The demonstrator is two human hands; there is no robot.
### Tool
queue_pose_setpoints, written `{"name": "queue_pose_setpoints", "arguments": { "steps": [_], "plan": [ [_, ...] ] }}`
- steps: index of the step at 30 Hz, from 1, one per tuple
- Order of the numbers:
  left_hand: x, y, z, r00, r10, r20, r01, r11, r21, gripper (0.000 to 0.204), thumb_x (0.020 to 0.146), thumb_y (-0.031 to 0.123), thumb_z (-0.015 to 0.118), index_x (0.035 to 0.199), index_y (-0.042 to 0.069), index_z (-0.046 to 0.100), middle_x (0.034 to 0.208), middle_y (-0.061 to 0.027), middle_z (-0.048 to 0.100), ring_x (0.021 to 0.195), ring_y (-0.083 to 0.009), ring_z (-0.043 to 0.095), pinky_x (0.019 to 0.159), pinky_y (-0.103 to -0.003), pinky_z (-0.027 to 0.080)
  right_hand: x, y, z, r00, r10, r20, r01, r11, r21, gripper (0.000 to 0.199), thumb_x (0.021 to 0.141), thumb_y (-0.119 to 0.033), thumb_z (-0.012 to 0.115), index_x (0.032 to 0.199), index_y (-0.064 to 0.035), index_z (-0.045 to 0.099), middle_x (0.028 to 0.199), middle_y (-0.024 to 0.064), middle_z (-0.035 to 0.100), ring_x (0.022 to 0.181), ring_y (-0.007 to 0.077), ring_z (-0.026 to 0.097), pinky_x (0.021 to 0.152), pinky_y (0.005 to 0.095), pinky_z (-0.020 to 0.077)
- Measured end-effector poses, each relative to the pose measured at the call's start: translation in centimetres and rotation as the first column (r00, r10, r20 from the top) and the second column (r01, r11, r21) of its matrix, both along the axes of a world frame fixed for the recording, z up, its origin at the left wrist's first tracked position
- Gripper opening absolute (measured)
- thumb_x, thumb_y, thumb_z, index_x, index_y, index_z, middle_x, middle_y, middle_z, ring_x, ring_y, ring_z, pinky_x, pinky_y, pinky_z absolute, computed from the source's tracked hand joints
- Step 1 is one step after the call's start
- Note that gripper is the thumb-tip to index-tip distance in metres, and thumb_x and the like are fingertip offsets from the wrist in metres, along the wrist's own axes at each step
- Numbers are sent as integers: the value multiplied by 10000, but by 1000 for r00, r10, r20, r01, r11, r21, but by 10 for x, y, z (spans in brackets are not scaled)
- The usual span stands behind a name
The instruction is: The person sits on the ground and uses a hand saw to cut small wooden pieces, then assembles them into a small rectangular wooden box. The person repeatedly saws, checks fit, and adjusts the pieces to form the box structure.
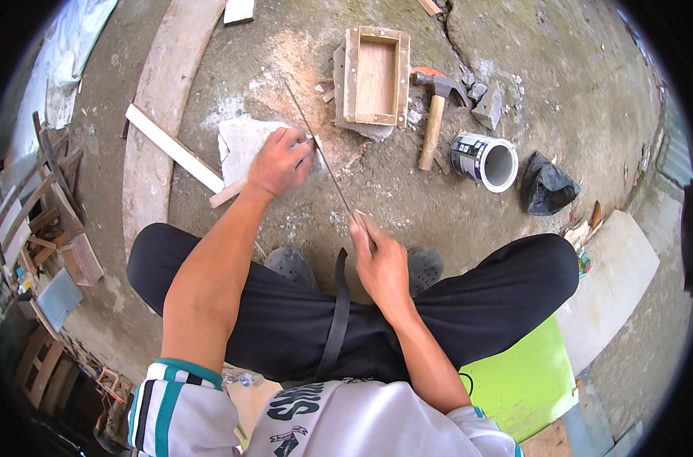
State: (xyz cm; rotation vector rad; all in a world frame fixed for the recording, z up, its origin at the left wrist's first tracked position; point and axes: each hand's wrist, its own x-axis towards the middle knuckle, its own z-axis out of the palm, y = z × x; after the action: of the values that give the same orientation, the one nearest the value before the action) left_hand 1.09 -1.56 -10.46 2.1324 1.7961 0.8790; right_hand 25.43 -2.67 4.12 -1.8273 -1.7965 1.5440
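In my right hand [378, 263] is the handle of a handsaw, fingers wrapped round it. The saw's blade [333, 177] shows edge-on as a thin dark line slanting up and left. My left hand [282, 161] is closed over a wooden strip [228, 194], whose near end sticks out below the wrist; the part under the hand is hidden. Beneath that hand lies a pale stone slab [244, 145]. The blade crosses just right of my left fingertips, close to the strip's far end. Pale sawdust [285, 65] is spread on the ground beyond.
A shallow wooden box frame [403, 76] rests ahead, with a hammer [432, 126] right of it. Further right are an open tin can [499, 166] and a black plastic bag [548, 185]. A white strip [174, 148] lies across a long board [152, 129] at left.
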Motion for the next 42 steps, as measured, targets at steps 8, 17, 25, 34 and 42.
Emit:
{"name": "queue_pose_setpoints", "arguments": {
  "steps": [8, 17, 25, 34, 42],
  "plan": [
    [0, -3, -4, 1000, 10, -2, -10, 1000, -7, 203, 718, 38, 766, 890, 84, 670, 1017, -85, 616, 905, -300, 604, 807, -408, 532, 15, -18, -1, 999, 4, 44, -3, 1000, -23, 373, 1036, -277, 622, 1304, -24, 679, 1013, 275, 729, 947, 362, 754, 829, 381, 556],
    [6, 5, -2, 999, 40, 28, -40, 999, 21, 188, 763, 27, 763, 929, 57, 681, 999, -83, 617, 877, -289, 604, 783, -395, 536, 34, 2, 11, 999, 39, 8, -39, 999, -16, 399, 1019, -248, 639, 1335, -4, 656, 1026, 312, 716, 867, 401, 744, 784, 393, 556],
    [2, 3, -3, 999, 22, 36, -23, 1000, 19, 220, 752, -10, 777, 927, 57, 663, 1023, -94, 626, 893, -290, 608, 782, -388, 531, 39, -3, 38, 961, 183, -207, -134, 964, 229, 459, 964, -60, 662, 1413, 7, 593, 1145, 284, 722, 1043, 356, 748, 899, 379, 557],
    [3, 0, -1, 999, 34, 42, -35, 999, 18, 220, 745, -1, 766, 935, 51, 667, 995, -92, 618, 902, -293, 607, 800, -395, 528, 27, -11, 46, 991, 120, -65, -110, 984, 142, 394, 985, -62, 629, 1371, 15, 629, 985, 283, 737, 871, 210, 778, 731, 298, 563],
    [3, 0, 1, 999, 39, 15, -39, 999, 22, 236, 743, -6, 755, 959, 45, 676, 1011, -98, 622, 914, -296, 613, 806, -391, 531, 52, -23, 35, 977, 130, -171, -78, 956, 282, 390, 986, -69, 625, 1364, 25, 635, 1108, 256, 746, 961, 224, 769, 788, 311, 566]
  ]
}}
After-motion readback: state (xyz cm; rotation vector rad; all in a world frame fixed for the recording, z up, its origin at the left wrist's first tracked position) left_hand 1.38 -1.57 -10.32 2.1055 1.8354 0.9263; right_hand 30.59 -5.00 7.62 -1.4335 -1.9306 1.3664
